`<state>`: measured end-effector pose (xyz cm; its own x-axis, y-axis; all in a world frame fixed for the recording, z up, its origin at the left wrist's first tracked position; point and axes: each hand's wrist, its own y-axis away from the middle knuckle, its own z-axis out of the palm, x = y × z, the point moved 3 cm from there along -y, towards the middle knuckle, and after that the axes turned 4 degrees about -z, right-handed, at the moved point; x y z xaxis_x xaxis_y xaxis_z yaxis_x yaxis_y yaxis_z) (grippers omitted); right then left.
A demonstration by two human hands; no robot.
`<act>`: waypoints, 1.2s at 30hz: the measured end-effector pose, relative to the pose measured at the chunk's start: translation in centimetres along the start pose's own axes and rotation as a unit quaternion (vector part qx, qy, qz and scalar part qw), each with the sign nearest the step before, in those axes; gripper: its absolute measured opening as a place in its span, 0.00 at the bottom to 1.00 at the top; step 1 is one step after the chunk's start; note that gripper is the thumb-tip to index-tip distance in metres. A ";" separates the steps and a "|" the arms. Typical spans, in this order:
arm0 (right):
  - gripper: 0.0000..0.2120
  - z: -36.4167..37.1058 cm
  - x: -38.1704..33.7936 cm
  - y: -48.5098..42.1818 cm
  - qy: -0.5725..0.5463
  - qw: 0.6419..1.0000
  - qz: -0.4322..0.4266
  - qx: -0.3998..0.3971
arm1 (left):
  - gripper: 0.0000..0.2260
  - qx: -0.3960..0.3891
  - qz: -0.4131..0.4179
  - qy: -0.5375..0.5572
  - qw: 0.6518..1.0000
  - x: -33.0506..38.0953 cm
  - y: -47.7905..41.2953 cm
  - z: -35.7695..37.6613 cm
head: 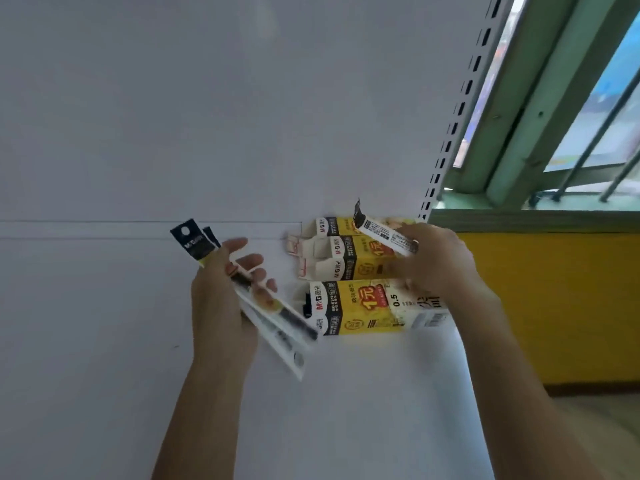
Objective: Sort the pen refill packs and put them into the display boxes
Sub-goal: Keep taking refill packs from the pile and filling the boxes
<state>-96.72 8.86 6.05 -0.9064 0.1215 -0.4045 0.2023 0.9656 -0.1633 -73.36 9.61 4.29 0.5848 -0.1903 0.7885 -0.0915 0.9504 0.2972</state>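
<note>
My left hand [221,296] holds a small fan of long pen refill packs [273,320] with black header cards, thumb across them and fingers loosely spread. My right hand [436,261] pinches a single refill pack [381,233] above the display boxes. Three yellow and white display boxes lie on their sides on the white shelf: a near one [360,306], a middle one [343,261] and a far one [332,226]. The right hand covers the boxes' right ends.
The white shelf [104,323] and white back panel [207,116] fill the left. A slotted upright [457,119] runs along the panel's right edge. Beyond it are a green window frame [540,109] and a yellow wall [554,306].
</note>
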 end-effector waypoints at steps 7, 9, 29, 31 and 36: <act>0.30 1.2 -0.6 -2.1 0.055 0.993 -0.076 -0.074 | 0.06 -0.006 0.027 -0.045 0.999 -0.4 0.4 1.1; 0.30 1.1 -1.2 -2.1 0.042 0.993 -0.085 -0.068 | 0.04 -0.022 0.023 -0.100 0.994 -0.5 0.6 1.1; 0.28 -0.9 -8.6 11.8 -0.132 0.969 -0.187 0.088 | 0.09 -0.190 0.122 -0.350 0.909 3.9 7.0 -5.3; 0.28 -0.8 -8.8 13.1 -0.143 0.968 -0.189 0.082 | 0.07 -0.218 0.149 -0.378 0.887 4.2 7.6 -6.3; 0.29 -0.5 -8.3 15.3 -0.183 0.967 -0.167 0.057 | 0.16 -0.239 0.208 -0.377 0.871 5.6 8.0 -8.9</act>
<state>-86.25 22.73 7.37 -0.7407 -0.3020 -0.6002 -0.0209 0.9032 -0.4287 -63.61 18.37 6.32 -0.1295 0.2575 0.9576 0.2813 0.9355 -0.2135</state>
